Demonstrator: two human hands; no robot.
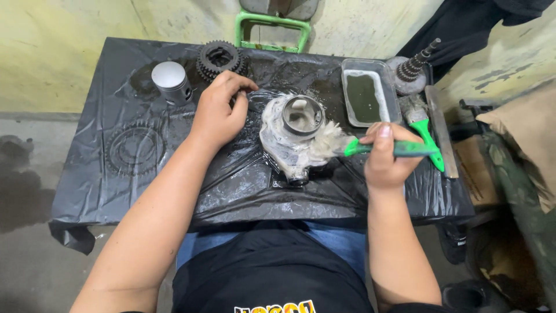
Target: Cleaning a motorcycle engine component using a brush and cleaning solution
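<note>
My right hand (384,156) clamped on green brush (370,147), scrubbing soapy engine part (292,136) (half lathered); left hand (219,110) curled, steadying plastic sheet (231,185); gears (219,58) not yet cleaned.

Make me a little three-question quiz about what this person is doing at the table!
1. True or false: the right hand holds a green-handled brush.
2. What is the brush touching? A) gear wheel B) soapy metal engine part C) piston
3. Which shiny round thing stands at the table's back left?

Key: 1 true. 2 B. 3 The piston, beside the stacked gears; the left hand rests just below those gears.
</note>
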